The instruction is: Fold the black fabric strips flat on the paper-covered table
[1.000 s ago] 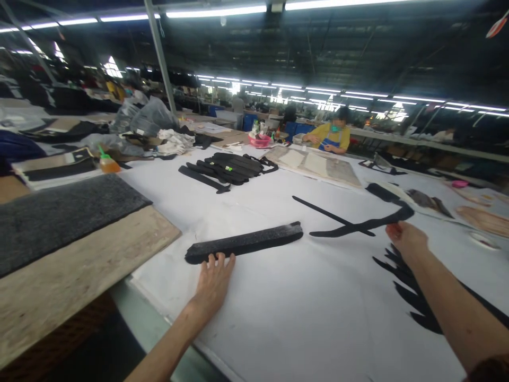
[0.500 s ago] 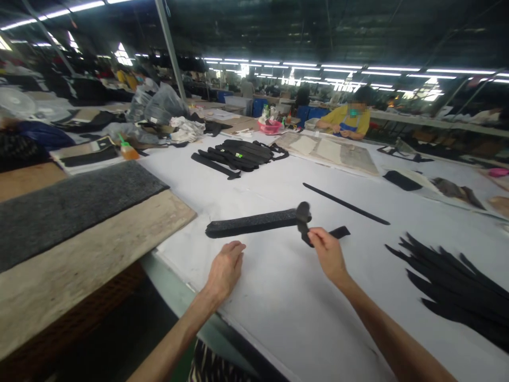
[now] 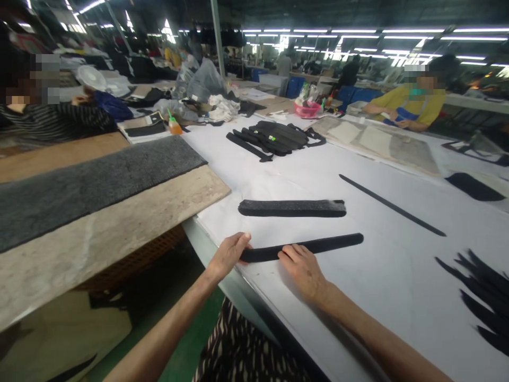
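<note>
A long black strip (image 3: 334, 243) lies flat on the white table top (image 3: 382, 297) near its front edge. My left hand (image 3: 230, 253) pinches the strip's left end between thumb and fingers. On the strip's middle rests my right hand (image 3: 302, 269), its fingers together and pressing down from above. Just beyond lies a stack of dark grey and black strips (image 3: 292, 208), roughly parallel, with neither hand touching it. A thin black strip (image 3: 392, 204) lies slanted to the right.
Black pieces fan out at the right (image 3: 487, 297). A pile of black parts (image 3: 278, 138) lies farther back. Grey felt (image 3: 99, 180) covers a board at the left. A person in yellow (image 3: 429, 109) and one in striped sleeves (image 3: 67, 122) are at work, near an orange bottle (image 3: 174, 126).
The short strip that my right hand held raised now lies flat and stretched out. My left hand has taken its end, and my right hand has come down onto it. The view has shifted left.
</note>
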### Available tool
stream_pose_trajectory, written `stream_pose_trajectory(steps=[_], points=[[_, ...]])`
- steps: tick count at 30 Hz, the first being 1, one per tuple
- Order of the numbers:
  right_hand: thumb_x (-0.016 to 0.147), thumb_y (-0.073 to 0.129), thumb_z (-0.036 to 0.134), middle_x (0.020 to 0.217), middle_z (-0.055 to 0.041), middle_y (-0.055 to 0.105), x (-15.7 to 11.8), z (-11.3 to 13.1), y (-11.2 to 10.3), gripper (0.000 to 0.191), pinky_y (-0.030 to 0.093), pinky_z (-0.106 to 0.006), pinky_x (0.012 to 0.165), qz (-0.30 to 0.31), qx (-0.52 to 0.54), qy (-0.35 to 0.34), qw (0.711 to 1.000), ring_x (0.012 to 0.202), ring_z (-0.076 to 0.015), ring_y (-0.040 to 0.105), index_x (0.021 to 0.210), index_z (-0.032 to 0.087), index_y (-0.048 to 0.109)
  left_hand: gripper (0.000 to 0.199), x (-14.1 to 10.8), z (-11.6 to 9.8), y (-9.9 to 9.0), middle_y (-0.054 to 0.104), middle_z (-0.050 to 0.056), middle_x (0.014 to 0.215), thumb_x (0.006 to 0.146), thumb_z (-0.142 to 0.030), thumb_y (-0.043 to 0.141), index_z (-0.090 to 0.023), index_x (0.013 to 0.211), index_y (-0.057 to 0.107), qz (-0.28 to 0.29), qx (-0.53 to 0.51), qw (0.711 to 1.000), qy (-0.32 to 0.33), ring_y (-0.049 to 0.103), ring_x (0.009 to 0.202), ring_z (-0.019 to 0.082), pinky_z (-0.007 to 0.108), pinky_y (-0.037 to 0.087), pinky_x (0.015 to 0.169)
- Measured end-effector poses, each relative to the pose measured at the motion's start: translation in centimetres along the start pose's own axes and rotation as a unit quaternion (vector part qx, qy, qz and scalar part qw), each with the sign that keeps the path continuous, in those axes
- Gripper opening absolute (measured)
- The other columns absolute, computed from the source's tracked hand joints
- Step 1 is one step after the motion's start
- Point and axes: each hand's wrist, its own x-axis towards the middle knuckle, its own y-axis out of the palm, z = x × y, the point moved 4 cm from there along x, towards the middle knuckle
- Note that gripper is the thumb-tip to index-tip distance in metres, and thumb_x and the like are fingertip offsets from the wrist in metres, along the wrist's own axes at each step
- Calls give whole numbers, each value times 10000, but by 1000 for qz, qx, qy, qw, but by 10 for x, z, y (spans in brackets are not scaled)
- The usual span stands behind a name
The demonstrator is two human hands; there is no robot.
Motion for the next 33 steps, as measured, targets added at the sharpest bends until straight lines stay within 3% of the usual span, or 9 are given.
stream_pose_trajectory(steps=[3,5,7,10,13,16,21,29,33], points=[[795,461,-27,878,-57,575,6,2,-6,244,385,-315,730,-1,43,34,998,788,-179,478,861,154,612,349,-3,-1,3,634,31,792,739,-276,568,-136,1058,579,23,94,995,36,588,742,178,264,494,633],[819,451,-18,933,-56,588,15,5,-7,268,396,-309,767,12,74,57,996,831,-174,497,917,168,617,448,-5,0,5,646,15,824,686,-93,518,-155,1127,566,5,181,981,73,582,752,156,261,464,709],[853,467,29,987,-54,592,26,9,-3,244,404,-312,799,43,102,71,991,883,-173,511,972,183,614,519,-7,2,7,646,10,841,673,-18,449,-164,1157,565,-25,240,966,93,579,759,144,260,445,744],[872,515,103,1005,-45,590,40,14,7,185,406,-326,806,98,119,72,985,919,-183,516,996,197,615,519,-9,8,9,648,16,854,695,1,422,-158,1168,565,-46,259,960,99,586,777,145,257,450,746],[878,517,114,906,-40,585,45,16,18,152,395,-323,776,118,104,62,986,872,-182,510,925,201,632,477,-11,10,11,653,37,905,708,3,430,-161,1123,598,-62,287,948,123,589,844,168,284,463,796],[871,524,112,842,-38,566,43,14,23,135,383,-318,749,86,92,44,991,824,-179,490,880,196,630,376,-15,8,11,647,63,933,754,-9,430,-157,1026,644,-64,345,923,159,569,917,206,336,466,844],[824,528,60,832,-45,541,38,15,23,146,368,-319,726,31,85,-6,996,797,-188,453,871,174,607,257,-21,5,7,621,62,874,859,-79,426,-168,891,665,-74,437,874,198,541,864,214,327,475,750],[865,473,58,795,-51,536,37,18,16,177,358,-306,703,-18,68,-57,996,756,-178,434,818,148,618,242,-30,14,9,589,55,863,843,-18,434,-152,894,628,-91,488,809,316,500,815,198,316,481,718],[872,484,70,788,-52,538,35,17,15,159,360,-304,693,-21,65,-83,994,757,-179,428,835,134,624,254,-31,20,6,583,76,898,838,-6,410,-136,928,609,-71,490,788,366,496,833,208,332,491,730]])
